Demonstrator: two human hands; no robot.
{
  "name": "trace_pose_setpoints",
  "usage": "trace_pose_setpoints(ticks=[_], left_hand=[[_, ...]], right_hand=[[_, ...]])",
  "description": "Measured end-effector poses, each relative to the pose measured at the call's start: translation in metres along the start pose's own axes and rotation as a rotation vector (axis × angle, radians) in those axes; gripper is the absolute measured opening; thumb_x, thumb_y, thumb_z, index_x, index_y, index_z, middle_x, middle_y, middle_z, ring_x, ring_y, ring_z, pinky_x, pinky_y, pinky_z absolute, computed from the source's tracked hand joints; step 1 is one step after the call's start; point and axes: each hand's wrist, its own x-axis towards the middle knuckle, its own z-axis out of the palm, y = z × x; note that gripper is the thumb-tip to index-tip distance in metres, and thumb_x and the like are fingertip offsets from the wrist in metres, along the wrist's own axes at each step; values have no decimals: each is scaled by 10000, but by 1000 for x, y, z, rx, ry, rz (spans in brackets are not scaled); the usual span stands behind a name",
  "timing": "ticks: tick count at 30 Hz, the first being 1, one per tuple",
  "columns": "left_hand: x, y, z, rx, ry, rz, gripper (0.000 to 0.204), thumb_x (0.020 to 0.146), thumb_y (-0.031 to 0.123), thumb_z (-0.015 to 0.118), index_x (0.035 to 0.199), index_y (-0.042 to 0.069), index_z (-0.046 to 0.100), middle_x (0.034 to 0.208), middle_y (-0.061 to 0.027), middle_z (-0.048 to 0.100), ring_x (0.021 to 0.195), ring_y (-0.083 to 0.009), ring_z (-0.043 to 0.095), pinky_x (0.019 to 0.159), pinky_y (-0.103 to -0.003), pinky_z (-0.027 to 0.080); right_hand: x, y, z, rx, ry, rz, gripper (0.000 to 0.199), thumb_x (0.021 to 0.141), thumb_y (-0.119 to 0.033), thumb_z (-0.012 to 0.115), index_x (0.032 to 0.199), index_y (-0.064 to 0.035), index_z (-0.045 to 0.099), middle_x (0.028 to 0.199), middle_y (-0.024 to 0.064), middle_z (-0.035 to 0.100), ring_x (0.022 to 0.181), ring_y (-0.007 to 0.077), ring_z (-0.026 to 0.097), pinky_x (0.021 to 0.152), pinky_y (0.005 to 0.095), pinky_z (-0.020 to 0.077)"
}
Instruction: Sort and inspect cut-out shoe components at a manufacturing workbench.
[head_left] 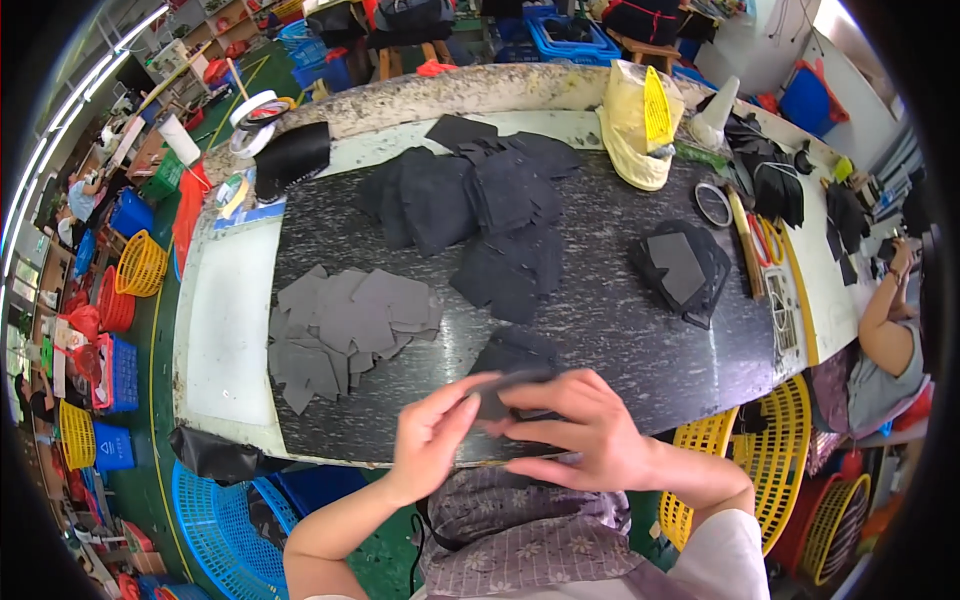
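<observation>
Near the front edge of the dark speckled table, my left hand (437, 437) pinches a small dark cut piece (493, 403) between thumb and fingers. My right hand (588, 432) closes on the same piece from the other side, its lower fingers spread. Just beyond lies a black cut piece (515, 350), partly hidden by my hands. A loose heap of grey cut pieces (352, 320) spreads on the left. Farther back lie overlapping black pieces (480, 195), with more black pieces (510, 270) below them. To the right is a stack of black pieces (685, 275) topped by a grey one.
At the right edge are a hammer (745, 240), scissors (765, 240) and a white ring (712, 204). A pale yellow bag (635, 125) stands at the back. Tape rolls (255, 120) sit back left. Blue (225, 520) and yellow baskets (785, 460) flank me. Another person's arm (885, 310) shows far right.
</observation>
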Motion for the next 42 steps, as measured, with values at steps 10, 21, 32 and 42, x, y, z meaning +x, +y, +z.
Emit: trace_pose_setpoints(ticks=[10, 21, 32, 42], left_hand=[[20, -12, 2, 400, 44, 101, 417, 909, 26, 672, 1313, 59, 570, 737, 0, 622, 583, -42, 573, 538, -213, 470], [43, -31, 0, 688, 42, 282, 279, 843, 15, 711, 1104, 85, 645, 687, -5, 567, 530, -68, 555, 480, -230, 426], [47, -19, -7, 951, 72, 624, 224, 745, 85, 776, 937, 70, 663, 960, -66, 624, 871, -263, 619, 766, -383, 481], [81, -12, -20, 876, -81, 595, 448, 864, 196, 678, 1264, 33, 559, 1309, -134, 520, 1176, -300, 515, 1000, -418, 377]], right_hand=[[-15, 20, 11, 211, 86, 431, 325, 875, -1, 691, 1190, -47, 623, 794, 68, 649, 583, 111, 599, 530, 266, 481], [-7, 44, 26, -179, 4, 267, 158, 841, -6, 676, 987, -67, 666, 802, 70, 592, 583, 201, 618, 510, 309, 494], [47, 109, 21, -22, 50, 76, 167, 816, -53, 688, 969, 15, 686, 976, 120, 626, 947, 283, 643, 805, 361, 528], [5, 43, -20, -233, 49, -52, 267, 802, -128, 733, 1018, 17, 672, 1074, 134, 660, 938, 252, 633, 867, 372, 491]])
